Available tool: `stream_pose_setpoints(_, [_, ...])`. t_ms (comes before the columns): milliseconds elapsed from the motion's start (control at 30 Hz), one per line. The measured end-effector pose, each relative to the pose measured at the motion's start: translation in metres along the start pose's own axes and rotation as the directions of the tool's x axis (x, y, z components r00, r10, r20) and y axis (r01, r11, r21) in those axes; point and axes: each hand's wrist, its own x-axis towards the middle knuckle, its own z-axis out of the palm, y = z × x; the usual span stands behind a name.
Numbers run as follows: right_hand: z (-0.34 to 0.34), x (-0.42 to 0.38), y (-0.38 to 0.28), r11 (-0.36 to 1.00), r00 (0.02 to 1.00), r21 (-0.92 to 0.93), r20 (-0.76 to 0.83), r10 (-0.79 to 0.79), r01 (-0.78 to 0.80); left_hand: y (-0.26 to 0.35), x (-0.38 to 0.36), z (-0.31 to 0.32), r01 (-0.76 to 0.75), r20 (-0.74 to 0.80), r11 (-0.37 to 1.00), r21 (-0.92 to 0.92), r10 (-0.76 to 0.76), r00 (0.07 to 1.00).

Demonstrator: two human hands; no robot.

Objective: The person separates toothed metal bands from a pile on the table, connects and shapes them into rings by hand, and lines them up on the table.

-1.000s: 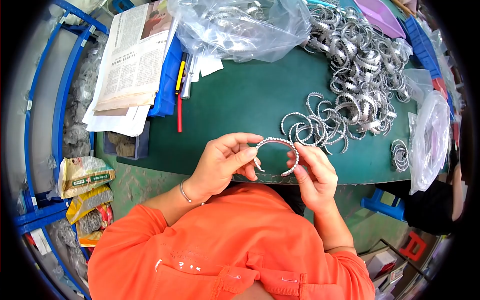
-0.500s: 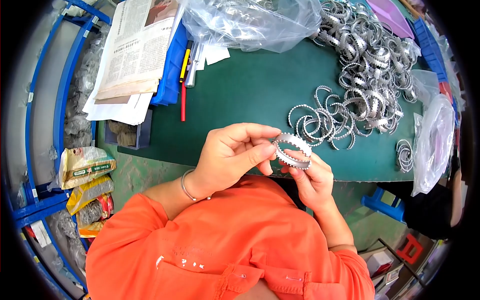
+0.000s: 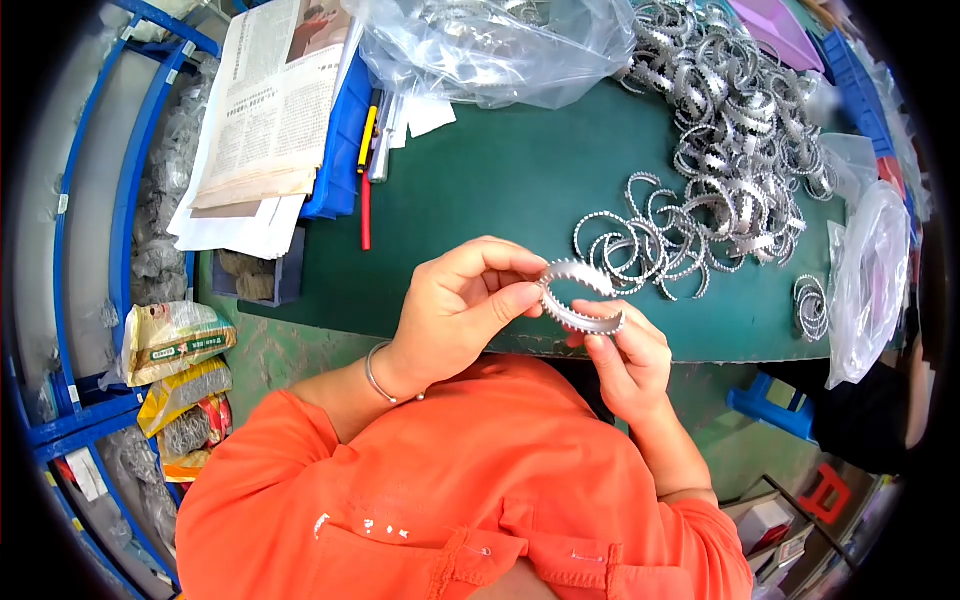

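A silvery toothed metal ring [image 3: 590, 323], open on its right side, is held between my two hands over the table's front edge. My left hand [image 3: 465, 300] pinches its left side between thumb and fingers. My right hand [image 3: 632, 362] grips the lower right end of the ring with thumb and fingertips. Just beyond, several similar toothed rings [image 3: 640, 240] lie loose on the green table [image 3: 500, 170], beside a large heap of them [image 3: 735, 120]. A small nested group of rings [image 3: 810, 305] lies near the table's right front.
A newspaper [image 3: 270, 120] lies on papers over a blue bin [image 3: 335, 160], with yellow and red pens [image 3: 366, 200] beside it. Plastic bags [image 3: 490, 50] sit at the back and right [image 3: 870, 290]. A blue stool [image 3: 770, 408] and a person's dark clothing [image 3: 850, 420] are at right.
The ring's two ends have come apart on the right, with the gap now wider. My left hand has shifted slightly left and up. My right hand remains at the lower end.
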Motion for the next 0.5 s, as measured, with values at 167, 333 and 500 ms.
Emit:
stream_pose_setpoints(167, [-0.002, 0.005, -0.005, 0.997, 1.0, 0.081, 0.009, -0.016, 0.015, 0.003, 0.001, 0.001, 0.285, -0.047, 0.924, -0.254, -0.306, 0.951])
stream_pose_setpoints(333, [-0.006, 0.008, 0.0, 0.992, 0.996, 0.126, 0.079, -0.04, 0.03, 0.002, 0.0, 0.0, 0.331, -0.045, 0.912, -0.244, -0.352, 0.935])
stream_pose_setpoints(500, [0.011, 0.011, 0.001, 0.967, 0.965, 0.188, -0.232, -0.124, 0.17, 0.006, 0.005, -0.005, 0.417, -0.002, 0.855, -0.309, -0.439, 0.899])
